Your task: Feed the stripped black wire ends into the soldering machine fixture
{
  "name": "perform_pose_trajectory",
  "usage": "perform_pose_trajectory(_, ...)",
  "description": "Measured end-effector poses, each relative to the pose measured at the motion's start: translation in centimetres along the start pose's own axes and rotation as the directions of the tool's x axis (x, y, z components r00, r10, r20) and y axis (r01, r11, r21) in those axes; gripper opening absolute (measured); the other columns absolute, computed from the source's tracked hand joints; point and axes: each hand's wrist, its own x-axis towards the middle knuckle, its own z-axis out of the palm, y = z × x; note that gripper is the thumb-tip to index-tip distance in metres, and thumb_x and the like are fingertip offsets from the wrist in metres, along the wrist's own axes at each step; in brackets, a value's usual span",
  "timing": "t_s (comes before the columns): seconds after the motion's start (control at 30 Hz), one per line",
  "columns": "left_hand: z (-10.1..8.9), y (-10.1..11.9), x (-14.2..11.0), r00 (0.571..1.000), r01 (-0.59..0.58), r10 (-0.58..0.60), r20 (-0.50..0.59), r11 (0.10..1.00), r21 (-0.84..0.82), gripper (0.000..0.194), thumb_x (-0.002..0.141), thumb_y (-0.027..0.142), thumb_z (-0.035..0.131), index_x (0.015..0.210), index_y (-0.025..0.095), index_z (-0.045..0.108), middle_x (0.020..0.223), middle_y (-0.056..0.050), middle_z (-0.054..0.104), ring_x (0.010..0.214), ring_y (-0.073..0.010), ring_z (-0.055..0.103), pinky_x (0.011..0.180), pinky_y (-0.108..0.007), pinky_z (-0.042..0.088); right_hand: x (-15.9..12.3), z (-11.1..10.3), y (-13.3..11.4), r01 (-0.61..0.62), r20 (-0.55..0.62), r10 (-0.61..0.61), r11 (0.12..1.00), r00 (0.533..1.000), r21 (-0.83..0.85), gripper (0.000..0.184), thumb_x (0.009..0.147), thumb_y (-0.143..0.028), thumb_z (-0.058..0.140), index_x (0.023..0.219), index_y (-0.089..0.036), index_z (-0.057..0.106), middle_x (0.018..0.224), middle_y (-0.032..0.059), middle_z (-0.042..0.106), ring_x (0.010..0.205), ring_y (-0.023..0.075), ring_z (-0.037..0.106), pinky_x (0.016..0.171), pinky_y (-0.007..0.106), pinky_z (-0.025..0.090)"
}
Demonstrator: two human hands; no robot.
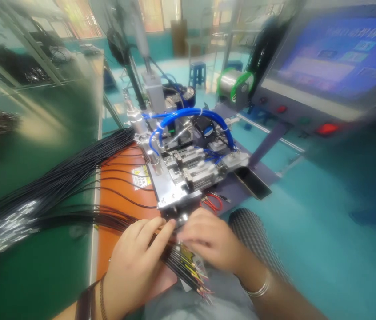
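My left hand (134, 260) and my right hand (210, 238) meet at the front edge of a small metal machine (188, 171) with blue air hoses. Both are pinched on a small connector (181, 221) at the end of thin black cables. A bunch of cable ends (188, 269) with stripped coloured wires lies under my hands, fanned toward my lap. The left fingers stretch forward, closed on the cable. Motion smears the right fingers.
A thick bundle of black cables (58, 186) runs from the left across the green bench onto an orange mat (121, 186). Red-handled snips (213, 202) and a phone (253, 182) lie right of the machine. A control panel with a blue screen (338, 58) stands at the right.
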Motion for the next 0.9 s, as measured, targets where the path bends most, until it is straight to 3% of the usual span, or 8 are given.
perform_pose_trajectory(0.07,-0.1,-0.1,0.1,1.0,-0.029,0.029,-0.007,1.0,0.003,0.049,0.088,0.045,0.045,0.12,0.008,0.052,0.113,-0.017,0.053,0.1,-0.0298,0.045,0.083,-0.044,0.037,0.0,-0.3,-0.1,0.03,0.118,-0.038,0.997,0.992,0.064,0.022,0.088,-0.01,0.054,0.103,-0.021,0.066,0.094,0.004,0.07,0.09,0.0163,0.056,0.085,0.033,0.047)
perform_pose_trajectory(0.17,-0.3,-0.1,0.2,0.999,-0.047,0.046,-0.022,0.998,-0.029,0.044,0.09,0.042,0.044,0.111,0.005,0.055,0.094,-0.015,0.057,0.084,-0.0256,0.046,0.072,-0.04,0.037,0.0,-0.7,-0.1,-0.044,0.226,0.032,0.998,0.974,0.048,0.037,0.086,-0.002,0.046,0.114,-0.02,0.062,0.105,0.0047,0.066,0.1,0.0165,0.052,0.089,0.032,0.046)
perform_pose_trajectory(0.3,-0.6,0.1,0.4,0.997,-0.031,0.028,-0.072,0.999,-0.04,0.034,0.088,0.039,0.047,0.096,0.007,0.058,0.069,-0.008,0.051,0.068,-0.0209,0.04,0.061,-0.035,0.033,-0.1,-0.4,0.3,-0.057,0.289,0.064,0.998,0.955,-0.033,0.033,0.085,-0.008,0.055,0.116,-0.02,0.061,0.107,0.0045,0.065,0.099,0.0178,0.051,0.091,0.033,0.043)
perform_pose_trajectory(0.43,-1.0,0.5,0.9,0.995,-0.006,0.0,-0.103,0.999,-0.054,0.018,0.087,0.029,0.048,0.084,0.013,0.057,0.066,-0.005,0.049,0.067,-0.02,0.04,0.063,-0.036,0.035,-0.1,0.6,0.6,-0.043,0.136,0.054,0.996,0.989,-0.084,0.019,0.089,-0.016,0.055,0.106,-0.02,0.064,0.098,0.0047,0.067,0.091,0.0166,0.055,0.085,0.033,0.044)
perform_pose_trajectory(0.53,-0.8,0.7,1.0,0.996,0.007,-0.012,-0.083,0.998,-0.059,0.012,0.085,0.024,0.05,0.088,0.014,0.057,0.074,-0.006,0.054,0.073,-0.0209,0.044,0.07,-0.038,0.038,-0.1,0.9,0.5,-0.08,-0.025,0.078,0.99,0.997,-0.112,0.017,0.09,-0.015,0.054,0.102,-0.02,0.065,0.092,0.0041,0.069,0.086,0.016,0.056,0.08,0.032,0.046)
perform_pose_trajectory(0.6,-0.3,0.6,0.8,0.999,0.019,-0.022,-0.039,0.998,-0.06,0.027,0.085,0.03,0.051,0.103,0.012,0.056,0.093,-0.011,0.058,0.089,-0.0257,0.049,0.081,-0.043,0.04,0.0,0.9,0.5,-0.072,-0.05,0.068,0.994,0.996,-0.088,0.018,0.089,-0.013,0.054,0.102,-0.02,0.065,0.093,0.0041,0.069,0.087,0.016,0.057,0.081,0.033,0.047)
perform_pose_trajectory(0.7,0.7,0.3,0.5,0.999,0.029,-0.024,0.048,0.995,-0.095,0.052,0.083,0.04,0.05,0.125,0.008,0.046,0.122,-0.017,0.05,0.113,-0.03,0.044,0.095,-0.045,0.037,0.0,1.0,0.4,-0.047,-0.032,0.046,0.999,0.998,-0.012,0.017,0.088,-0.012,0.056,0.099,-0.02,0.065,0.095,0.0037,0.07,0.09,0.0159,0.059,0.084,0.033,0.047)
perform_pose_trajectory(0.9,1.2,0.0,0.1,0.997,0.038,-0.025,0.079,0.984,-0.173,0.052,0.084,0.041,0.048,0.126,0.011,0.045,0.103,-0.012,0.062,0.089,-0.0227,0.057,0.075,-0.036,0.048,-0.2,1.5,0.2,-0.129,-0.194,0.128,0.992,0.973,0.004,0.01,0.082,-0.01,0.061,0.08,-0.018,0.065,0.076,0.0026,0.066,0.077,0.0159,0.056,0.071,0.03,0.048)
